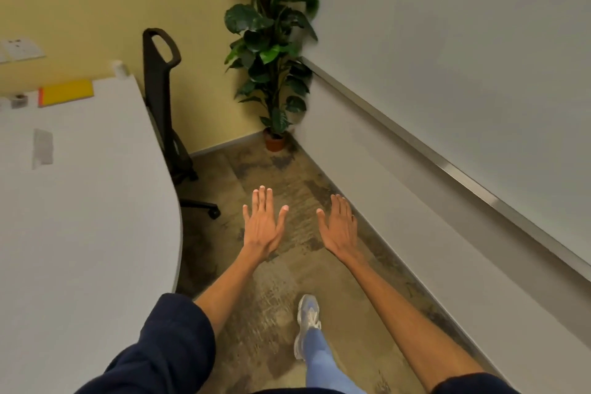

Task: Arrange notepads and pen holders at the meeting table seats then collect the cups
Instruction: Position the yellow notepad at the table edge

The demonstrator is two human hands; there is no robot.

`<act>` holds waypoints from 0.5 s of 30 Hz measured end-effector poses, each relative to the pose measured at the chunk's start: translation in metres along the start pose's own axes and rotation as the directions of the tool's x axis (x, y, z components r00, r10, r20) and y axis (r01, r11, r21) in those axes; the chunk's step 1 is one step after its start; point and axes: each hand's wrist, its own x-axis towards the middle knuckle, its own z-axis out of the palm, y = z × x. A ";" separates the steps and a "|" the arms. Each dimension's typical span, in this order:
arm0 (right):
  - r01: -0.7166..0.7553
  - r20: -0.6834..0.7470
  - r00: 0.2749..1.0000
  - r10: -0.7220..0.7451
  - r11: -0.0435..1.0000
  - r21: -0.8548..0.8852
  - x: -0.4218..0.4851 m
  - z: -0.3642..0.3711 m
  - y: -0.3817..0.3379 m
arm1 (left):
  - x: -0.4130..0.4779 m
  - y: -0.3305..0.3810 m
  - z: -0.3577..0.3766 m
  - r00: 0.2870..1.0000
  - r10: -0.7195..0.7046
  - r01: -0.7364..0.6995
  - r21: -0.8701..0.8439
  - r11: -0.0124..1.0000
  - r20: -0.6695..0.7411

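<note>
Both hands are held out in front of the person, palms down over the carpet (287, 176), and neither holds anything. The left hand (262, 227) has its fingers straight and slightly spread, thumb out to the side. The right hand (339, 230) also has straight fingers, closer together. The two hands are near each other but apart, with carpet showing between the thumbs.

The task's things are all well away from the fingers, up on the white table (96, 201) that runs along to the left of the left hand. A yellow notepad (67, 93) lies flat near the table's far end, well beyond and to the left of the left fingertips. Just past it, at the far corner, stands a small white cup (119, 69) (blurred, so I go by its shape alone). A flat grey piece (42, 149) lies on the table nearer in, also left of the fingers; I cannot tell what it is.

Ahead and left of the left fingertips a black office chair (161, 99) stands close against the table's edge. Farther ahead of both sets of fingertips, in the corner, is a potted plant (271, 41). A metal rail (415, 144) runs along the wall to the right of the right fingers. Behind the hands, a pale shoe (307, 323) rests on the carpet.
</note>
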 end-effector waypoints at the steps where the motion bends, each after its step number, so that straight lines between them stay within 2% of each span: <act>1: 0.007 0.010 1.000 -0.007 1.000 0.002 0.018 0.007 -0.007 | 0.014 -0.004 0.000 1.000 0.002 -0.002 0.015 1.000 -0.007; 7: 0.124 0.076 0.989 -0.125 0.992 0.017 0.140 0.043 -0.051 | 0.128 -0.029 -0.013 0.996 -0.083 0.084 0.038 0.996 -0.033; 11: 0.137 0.108 0.985 -0.137 0.991 0.011 0.232 0.054 -0.091 | 0.202 -0.048 -0.033 0.991 -0.120 0.123 0.058 0.991 -0.056; 15: 0.216 0.106 0.970 -0.217 0.976 0.021 0.314 0.063 -0.135 | 0.266 -0.067 -0.051 0.975 -0.202 0.206 0.043 0.977 -0.097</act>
